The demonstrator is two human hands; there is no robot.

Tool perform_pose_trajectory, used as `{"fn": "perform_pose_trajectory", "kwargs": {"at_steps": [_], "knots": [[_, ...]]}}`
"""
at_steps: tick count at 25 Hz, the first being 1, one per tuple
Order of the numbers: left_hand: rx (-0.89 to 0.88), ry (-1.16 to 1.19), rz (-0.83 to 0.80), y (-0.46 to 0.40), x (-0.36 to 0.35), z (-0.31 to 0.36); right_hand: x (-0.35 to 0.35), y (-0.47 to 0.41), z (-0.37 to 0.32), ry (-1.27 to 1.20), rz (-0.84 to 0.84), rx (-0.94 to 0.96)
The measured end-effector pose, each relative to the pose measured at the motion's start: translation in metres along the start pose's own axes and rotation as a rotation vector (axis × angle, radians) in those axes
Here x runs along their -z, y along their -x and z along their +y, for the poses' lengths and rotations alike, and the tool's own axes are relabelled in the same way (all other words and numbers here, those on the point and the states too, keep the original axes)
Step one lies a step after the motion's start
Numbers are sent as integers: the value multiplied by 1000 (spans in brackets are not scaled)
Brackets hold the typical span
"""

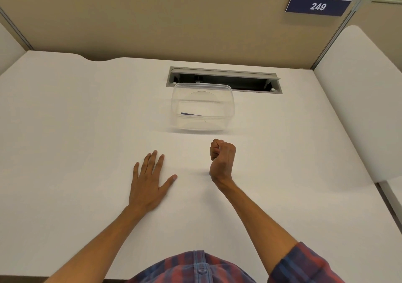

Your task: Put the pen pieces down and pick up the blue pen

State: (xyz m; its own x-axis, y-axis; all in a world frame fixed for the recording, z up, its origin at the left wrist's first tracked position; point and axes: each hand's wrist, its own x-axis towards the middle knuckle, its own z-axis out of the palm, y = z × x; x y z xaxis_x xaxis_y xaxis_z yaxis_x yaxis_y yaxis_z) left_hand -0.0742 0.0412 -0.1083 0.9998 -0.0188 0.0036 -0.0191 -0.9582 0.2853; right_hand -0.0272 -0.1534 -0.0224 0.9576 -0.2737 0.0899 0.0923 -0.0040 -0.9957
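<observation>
My left hand [150, 180] lies flat on the white desk [65, 130], palm down, fingers straight and spread. My right hand [221, 158] is raised a little above the desk with its fingers curled into a fist; nothing shows inside it. Just beyond the right hand stands a clear plastic container [203, 107], rectangular with rounded corners, with a small blue-edged slip visible inside it. Neither hand touches the container.
An open grey cable slot [224, 79] is set into the desk behind the container. A beige partition [152, 22] with a blue sign reading 249 [318, 6] closes the back. A white side panel [356, 100] stands at the right.
</observation>
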Motion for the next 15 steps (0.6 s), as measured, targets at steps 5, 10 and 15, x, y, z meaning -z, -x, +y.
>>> {"fn": "perform_pose_trajectory", "kwargs": {"at_steps": [5, 10, 15], "knots": [[-5, 6, 9, 0, -1, 0, -2, 0, -1, -37, -11, -2], [-5, 16, 19, 0, 0, 0, 5, -3, -4, -65, -50, -31], [-12, 17, 32, 1, 0, 0, 19, -3, -6, 203, -39, 153]]}}
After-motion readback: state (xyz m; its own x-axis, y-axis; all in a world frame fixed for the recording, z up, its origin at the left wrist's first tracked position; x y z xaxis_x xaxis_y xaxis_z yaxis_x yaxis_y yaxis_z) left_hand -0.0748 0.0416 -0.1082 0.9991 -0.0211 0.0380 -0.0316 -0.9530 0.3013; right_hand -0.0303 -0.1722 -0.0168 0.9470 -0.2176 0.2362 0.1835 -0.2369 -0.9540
